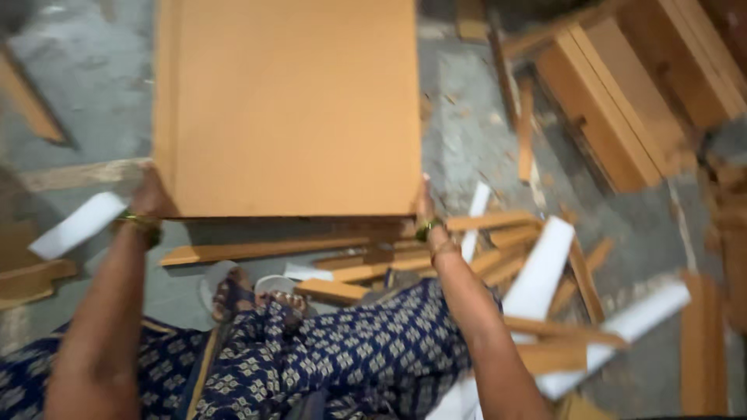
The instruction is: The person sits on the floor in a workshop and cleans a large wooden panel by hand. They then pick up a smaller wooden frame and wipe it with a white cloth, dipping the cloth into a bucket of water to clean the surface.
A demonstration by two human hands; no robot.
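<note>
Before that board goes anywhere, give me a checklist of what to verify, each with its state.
1. Left hand on the near-left corner of the big brown board: ok.
2. Right hand on the near-right corner: ok, though the fingers are mostly hidden.
3. Board held level: cannot tell, the picture is blurred.
4. Floor under the board free of clutter: not ok, wood strips and white strips lie there.
5. Feet clear of scraps: not ok, offcuts lie right beside them.
</note>
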